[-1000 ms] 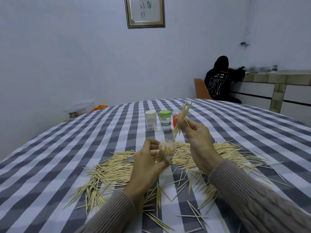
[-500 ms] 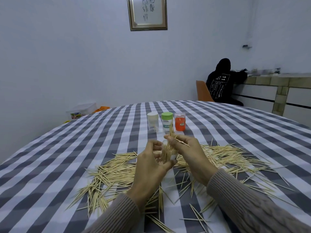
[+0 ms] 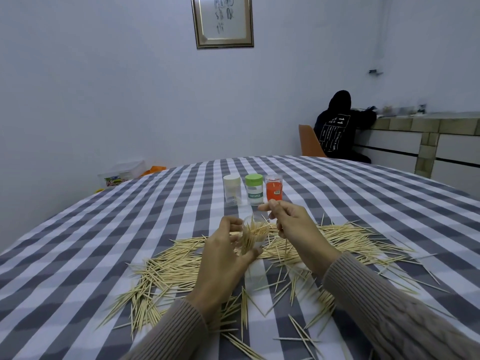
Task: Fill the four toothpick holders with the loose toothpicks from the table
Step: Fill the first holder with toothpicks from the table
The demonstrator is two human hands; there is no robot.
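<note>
one big table [image 3: 78, 255] under a grey and white checked cloth fills most of the view, and a wide scatter of loose toothpicks [image 3: 181, 271] lies across its near half, thickest in the middle and thinning toward the near edge. a second person in a dark hooded top [image 3: 337, 126] sits well beyond the far edge, back turned, beside an orange chair [image 3: 309, 144]. a framed picture [image 3: 222, 20] hangs on the wall, and a clear plastic box [image 3: 122, 174] sits low on the left past the table. three closed holders stand in a row beyond the pile: a white-capped holder [image 3: 232, 189], a green-capped holder [image 3: 254, 189] and an orange holder [image 3: 274, 190], just beside one another. the left hand [image 3: 223, 258] curls its fingers and thumb round a clear open holder [image 3: 253, 236], tilted above the pile and packed with toothpicks. the right hand [image 3: 293, 227] is just beside it, fingers bent, pinching a thin toothpick [image 3: 285, 245] that hangs down toward the pile.
</note>
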